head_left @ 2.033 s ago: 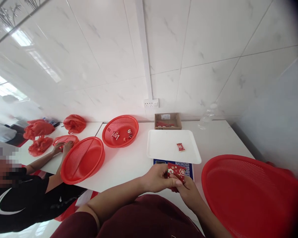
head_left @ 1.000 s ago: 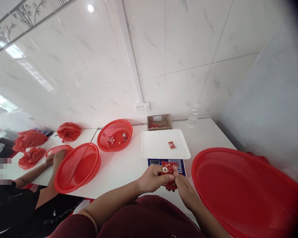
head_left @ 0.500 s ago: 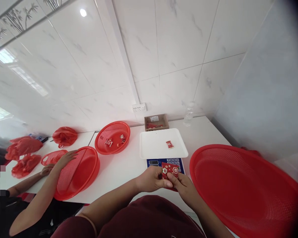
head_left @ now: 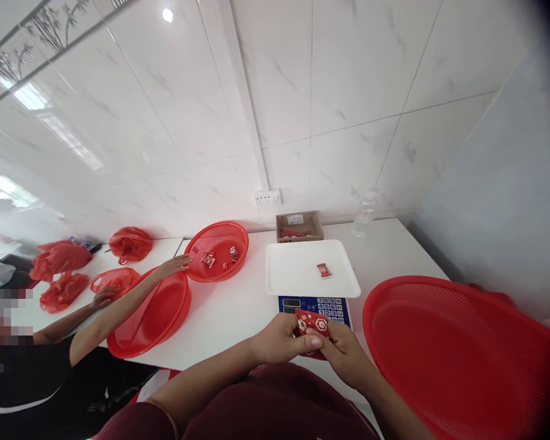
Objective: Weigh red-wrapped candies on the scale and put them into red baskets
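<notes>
Both my hands are closed on a red packet with white flowers (head_left: 312, 322), held in front of my body. My left hand (head_left: 279, 339) grips its left side, thumb across the front. On the other side my right hand (head_left: 343, 351) pinches it, thumbs close together; the packet's lower part is partly hidden by them. Just beyond stands a blue weighing scale (head_left: 334, 308) with a keypad and a white tray (head_left: 288, 269) on top. One small red packet (head_left: 323, 271) lies on that tray.
A big red basket (head_left: 440, 354) stands at my right. Two red baskets are at left; the farther basket (head_left: 197, 250) contains several small packets. A co-worker's hand (head_left: 174, 266) reaches over it. A cardboard box (head_left: 300, 235), a clear bottle (head_left: 363, 214) and red bags (head_left: 131, 244) line the wall.
The co-worker's arm has stretched from the nearer basket toward the farther one. My view has shifted slightly left. My hands still hold the packet, a little lower in view.
</notes>
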`<state>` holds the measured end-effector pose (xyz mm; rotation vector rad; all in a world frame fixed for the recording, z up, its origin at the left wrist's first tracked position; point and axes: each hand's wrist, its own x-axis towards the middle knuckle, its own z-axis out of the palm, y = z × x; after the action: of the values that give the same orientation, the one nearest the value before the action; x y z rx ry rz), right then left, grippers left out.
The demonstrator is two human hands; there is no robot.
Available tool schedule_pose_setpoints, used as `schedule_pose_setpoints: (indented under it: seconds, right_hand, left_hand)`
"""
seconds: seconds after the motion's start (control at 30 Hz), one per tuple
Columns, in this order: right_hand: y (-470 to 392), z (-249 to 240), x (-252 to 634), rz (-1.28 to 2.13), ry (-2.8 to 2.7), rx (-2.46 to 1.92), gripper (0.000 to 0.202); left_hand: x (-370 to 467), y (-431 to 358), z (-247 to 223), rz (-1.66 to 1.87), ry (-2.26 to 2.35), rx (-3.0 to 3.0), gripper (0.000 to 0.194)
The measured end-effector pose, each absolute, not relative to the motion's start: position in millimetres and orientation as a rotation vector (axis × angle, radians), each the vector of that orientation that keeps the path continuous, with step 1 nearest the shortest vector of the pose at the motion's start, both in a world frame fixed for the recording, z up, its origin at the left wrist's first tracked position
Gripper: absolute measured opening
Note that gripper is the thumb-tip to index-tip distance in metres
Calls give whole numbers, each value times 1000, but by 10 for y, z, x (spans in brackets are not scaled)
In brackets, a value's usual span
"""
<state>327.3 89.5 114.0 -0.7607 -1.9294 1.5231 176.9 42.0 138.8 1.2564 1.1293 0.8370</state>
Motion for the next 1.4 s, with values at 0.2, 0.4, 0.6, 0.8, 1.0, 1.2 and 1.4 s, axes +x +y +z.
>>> schedule_pose_setpoints:
  seconds: [0.2,0.4,0.6,0.8,1.0,1.2,1.4]
  right_hand:
    - [889,1101,3263,1525,-1945,-781,35]
    - [914,1162,3260,1528,-1969,-832,42]
    - [945,1109,3307,1687,-1922,-760,53]
    - [955,1138,3318,1707,-1922,-830,45]
    - [941,1171,3320,1662,-2006,-895,38]
    - [922,1228,3328,1564,-1957,-843,37]
    - [933,1280,3302,1516,-1927,-813,35]
  left_hand:
    - [1750,424,1400,871,1096,1302,59]
    - [1722,430,1363,907,1213,1410,69]
    - [1751,458,1326,887,1234,1275,67]
    - [1811,505,1334,1059,1330,1062,59]
    - [1788,522,1348,975,1251,993,53]
    - [1812,540,1351,998,1136,982,50]
    - [1834,557,1366,1027,1140,1019,49]
